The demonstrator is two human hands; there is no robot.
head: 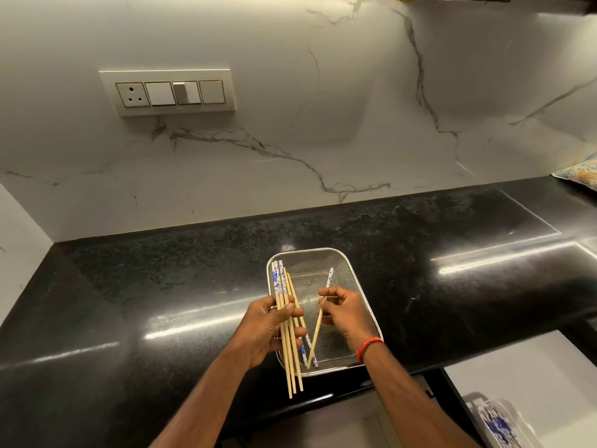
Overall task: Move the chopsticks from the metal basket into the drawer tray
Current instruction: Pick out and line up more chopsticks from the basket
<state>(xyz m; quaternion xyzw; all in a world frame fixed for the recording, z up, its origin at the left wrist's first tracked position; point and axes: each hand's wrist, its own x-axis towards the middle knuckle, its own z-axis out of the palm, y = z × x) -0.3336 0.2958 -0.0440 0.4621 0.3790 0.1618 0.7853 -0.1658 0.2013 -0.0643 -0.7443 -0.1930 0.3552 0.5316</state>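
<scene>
Over the basket (323,253), 6 o'clock on the desk: my left hand (268,328) has its grip closed round a chopstick bundle (292,373). Right hand (347,313) pinches one stick (315,341). Step: gathering. Strays (304,355) remain in the basket. Next: collect them, then carry all to what looks like the tray (473,403), 5 o'clock.

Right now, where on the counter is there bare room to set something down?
Bare counter lies left of the basket, behind it to the wall, and right toward the cloth. Crowded over the basket, where the left hand and right hand hold chopsticks.
</scene>
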